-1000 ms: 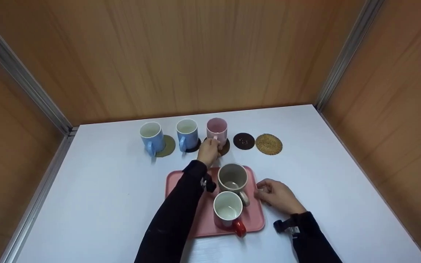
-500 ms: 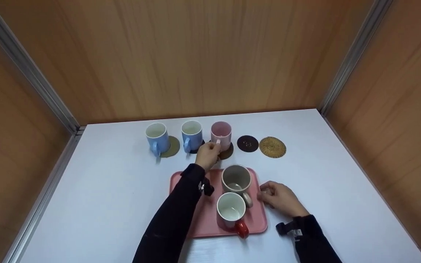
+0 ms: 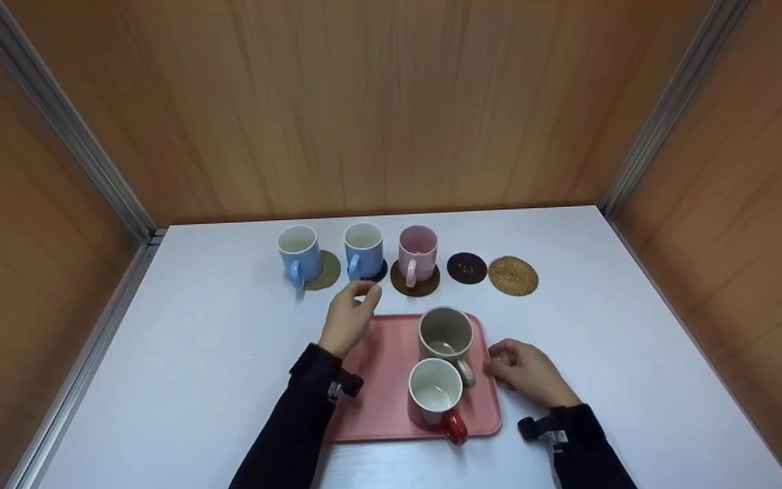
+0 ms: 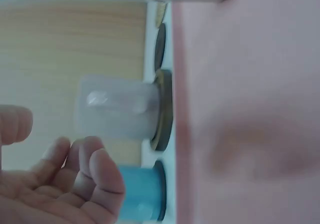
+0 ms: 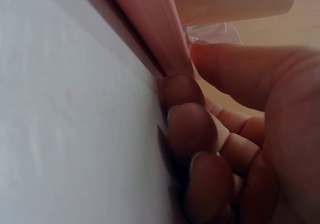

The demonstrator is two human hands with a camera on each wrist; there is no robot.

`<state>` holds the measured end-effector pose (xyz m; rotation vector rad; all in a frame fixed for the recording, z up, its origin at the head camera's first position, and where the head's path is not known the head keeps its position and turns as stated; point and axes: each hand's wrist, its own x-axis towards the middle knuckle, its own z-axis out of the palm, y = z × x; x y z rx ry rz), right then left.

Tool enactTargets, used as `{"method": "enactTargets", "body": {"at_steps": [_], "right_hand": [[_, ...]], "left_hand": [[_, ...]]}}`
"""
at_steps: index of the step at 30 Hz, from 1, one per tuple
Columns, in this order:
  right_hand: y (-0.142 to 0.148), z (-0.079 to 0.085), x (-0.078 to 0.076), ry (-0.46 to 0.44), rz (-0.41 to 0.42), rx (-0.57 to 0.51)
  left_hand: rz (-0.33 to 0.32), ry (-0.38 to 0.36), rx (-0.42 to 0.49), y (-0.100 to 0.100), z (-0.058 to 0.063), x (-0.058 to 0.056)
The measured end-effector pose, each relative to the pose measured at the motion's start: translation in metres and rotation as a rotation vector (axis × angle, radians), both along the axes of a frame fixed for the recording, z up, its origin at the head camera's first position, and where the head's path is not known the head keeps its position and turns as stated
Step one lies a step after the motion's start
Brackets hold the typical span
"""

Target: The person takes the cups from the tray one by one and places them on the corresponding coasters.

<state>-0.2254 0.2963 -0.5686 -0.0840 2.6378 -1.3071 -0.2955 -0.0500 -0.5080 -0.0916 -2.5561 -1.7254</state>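
Observation:
My left hand (image 3: 351, 316) is over the back left of the pink tray (image 3: 384, 380), holding nothing, its fingers loosely bent in the left wrist view. Just beyond it a pink mug (image 3: 426, 266) stands upright on a brown coaster (image 3: 401, 288), handle facing me. At the tray's right edge, my right hand (image 3: 527, 370) pinches the rim; the right wrist view has the thumb (image 5: 225, 69) on top and fingertips (image 5: 182, 92) against the outer side. On the tray stand a greyish-beige mug (image 3: 445, 333) and, nearer me, a white-lined mug with a red handle (image 3: 455, 429).
Left of the pink mug, a blue mug (image 3: 370, 261) stands on a dark coaster. Farther left another blue mug (image 3: 306, 263) partly covers an olive coaster (image 3: 330, 272). To the right lie a dark coaster (image 3: 467, 268) and a woven tan coaster (image 3: 513, 276). Wooden panels (image 3: 391, 109) enclose the table.
My left hand has let go of the pink mug's handle and drawn back to the left and toward me. The pink mug stays on its coaster. My right hand keeps its place at the tray.

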Motion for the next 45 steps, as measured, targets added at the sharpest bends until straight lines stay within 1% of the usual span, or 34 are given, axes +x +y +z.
{"method": "enactTargets", "body": {"at_steps": [2, 4, 6, 8, 11, 13, 16, 17, 20, 24, 30, 35, 42, 45], "right_hand": [[0.002, 0.001, 0.001, 0.000, -0.006, 0.003], [0.004, 0.001, 0.002, -0.003, -0.012, 0.003], [0.005, 0.001, 0.002, -0.011, -0.018, -0.001], [0.006, 0.000, 0.004, -0.020, -0.026, -0.002], [0.007, -0.002, 0.005, -0.028, -0.045, -0.011], [0.007, -0.003, 0.005, -0.031, -0.046, -0.020], [0.006, -0.005, 0.005, -0.040, -0.032, -0.038], [0.006, -0.006, 0.005, -0.041, -0.029, -0.043], [0.006, -0.006, 0.003, -0.043, -0.034, -0.046], [0.006, -0.005, 0.002, -0.035, -0.042, -0.051], [0.004, -0.002, 0.001, -0.017, -0.015, -0.063], [0.001, 0.000, 0.000, -0.025, -0.018, -0.063], [0.000, -0.002, -0.002, -0.045, -0.040, -0.068], [0.000, -0.002, -0.002, -0.053, -0.052, -0.087]], "left_hand": [[0.000, -0.007, -0.006, -0.016, 0.001, 0.015], [0.014, -0.005, -0.020, -0.030, 0.000, 0.030], [0.033, 0.003, -0.058, -0.041, -0.002, 0.045], [0.044, 0.020, -0.142, -0.049, -0.006, 0.059], [0.031, 0.032, -0.309, -0.054, -0.012, 0.076], [0.018, 0.025, -0.416, -0.055, -0.015, 0.085], [0.013, -0.014, -0.505, -0.056, -0.022, 0.095], [0.015, -0.026, -0.525, -0.057, -0.024, 0.097], [0.019, -0.044, -0.542, -0.057, -0.029, 0.101], [0.017, -0.033, -0.530, -0.058, -0.034, 0.101], [0.028, -0.012, -0.519, -0.062, -0.040, 0.104], [0.016, -0.004, -0.532, -0.066, -0.040, 0.105], [0.025, -0.042, -0.535, -0.069, -0.037, 0.104], [0.022, -0.015, -0.541, -0.070, -0.037, 0.104]]}}
